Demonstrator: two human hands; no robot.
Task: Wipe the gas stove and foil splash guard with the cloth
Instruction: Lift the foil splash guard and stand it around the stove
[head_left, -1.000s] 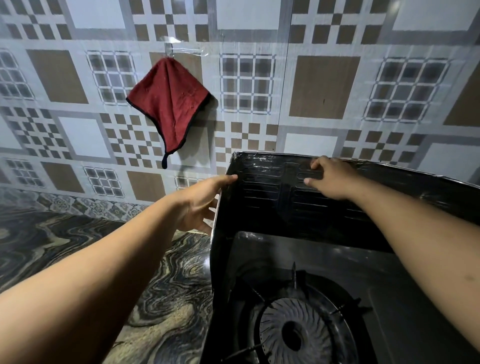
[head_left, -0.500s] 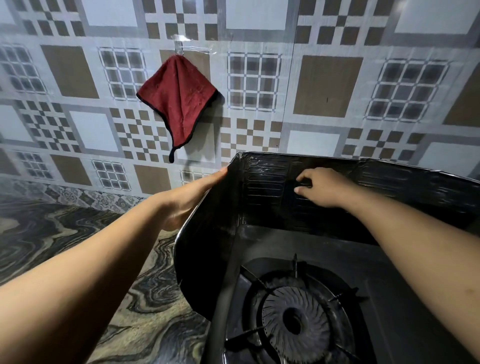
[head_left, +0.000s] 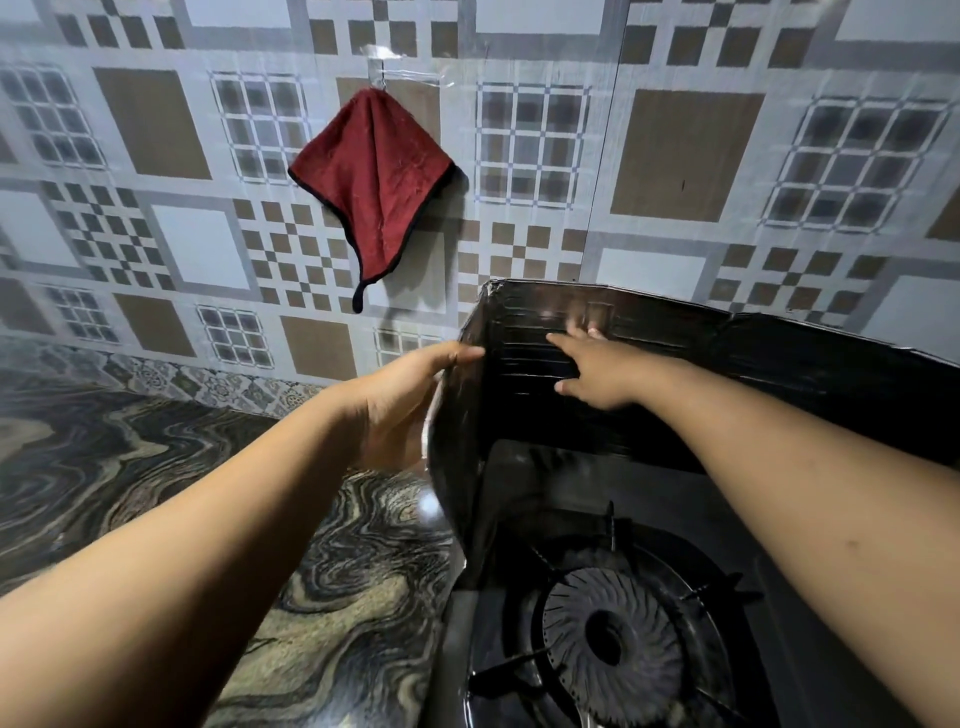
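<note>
left hand (head_left: 400, 397): grips the left side panel of the dark crinkled foil splash guard (head_left: 779, 374) from outside | right hand (head_left: 597, 371): fingers spread, flat on guard's back panel | black gas stove (head_left: 613, 654): within the guard on marbled table (head_left: 156, 467) | red cloth (head_left: 375, 179): hanging on tiled wall (head_left: 675, 156)

Right hand (head_left: 597, 371) fingers have opened, seemingly flat.

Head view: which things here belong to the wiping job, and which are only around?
Belong to the job:
red cloth, hanging on the wall
foil splash guard, touched by left hand and right hand
gas stove

Only around:
marbled counter
patterned wall
</note>
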